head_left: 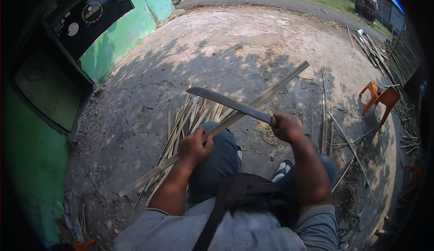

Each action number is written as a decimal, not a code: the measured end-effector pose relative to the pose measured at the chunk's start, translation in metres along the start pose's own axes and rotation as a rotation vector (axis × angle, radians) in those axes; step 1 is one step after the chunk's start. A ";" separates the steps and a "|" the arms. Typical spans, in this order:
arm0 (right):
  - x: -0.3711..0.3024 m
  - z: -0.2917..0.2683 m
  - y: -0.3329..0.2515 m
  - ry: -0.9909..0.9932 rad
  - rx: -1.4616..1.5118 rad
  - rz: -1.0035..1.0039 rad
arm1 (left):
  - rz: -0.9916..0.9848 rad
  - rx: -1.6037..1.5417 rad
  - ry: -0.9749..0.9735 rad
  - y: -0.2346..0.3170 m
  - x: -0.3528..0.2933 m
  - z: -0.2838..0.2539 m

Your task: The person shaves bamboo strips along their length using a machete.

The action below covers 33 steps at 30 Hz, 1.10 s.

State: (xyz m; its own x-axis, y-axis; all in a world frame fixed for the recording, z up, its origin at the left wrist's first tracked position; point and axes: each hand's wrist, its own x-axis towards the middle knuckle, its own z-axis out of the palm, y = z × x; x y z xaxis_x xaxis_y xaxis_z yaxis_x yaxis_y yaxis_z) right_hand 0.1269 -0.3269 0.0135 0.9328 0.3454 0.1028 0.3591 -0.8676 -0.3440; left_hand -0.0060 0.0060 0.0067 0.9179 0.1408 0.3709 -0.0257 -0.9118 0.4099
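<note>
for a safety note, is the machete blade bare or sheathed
Bare: the machete shows exposed dark metal from its tip to the right hand.

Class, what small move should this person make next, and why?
Perhaps press the long, dark metal machete lightly against the long, pale, flat wood-like strip: the right hand holds the machete, which crosses the strip beyond the left hand, and that hand grips the strip.
</note>
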 end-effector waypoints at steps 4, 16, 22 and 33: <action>0.002 0.006 0.054 0.083 0.205 0.277 | 0.004 0.077 -0.067 0.005 0.005 -0.001; -0.005 0.002 -0.026 -0.148 -0.015 -0.083 | 0.000 0.079 -0.043 -0.004 0.003 0.005; 0.006 -0.004 0.040 -0.007 0.287 0.343 | 0.086 0.069 -0.009 -0.002 0.005 0.010; -0.009 -0.008 -0.019 -0.199 -0.089 -0.040 | 0.051 0.061 -0.024 -0.002 0.004 0.006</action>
State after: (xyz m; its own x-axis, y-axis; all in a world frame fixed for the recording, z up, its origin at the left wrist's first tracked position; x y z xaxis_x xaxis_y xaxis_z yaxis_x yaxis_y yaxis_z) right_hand 0.1118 -0.3166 0.0262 0.8967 0.4364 -0.0745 0.4053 -0.8769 -0.2583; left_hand 0.0002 0.0058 0.0027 0.9254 0.0852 0.3693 -0.0488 -0.9395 0.3391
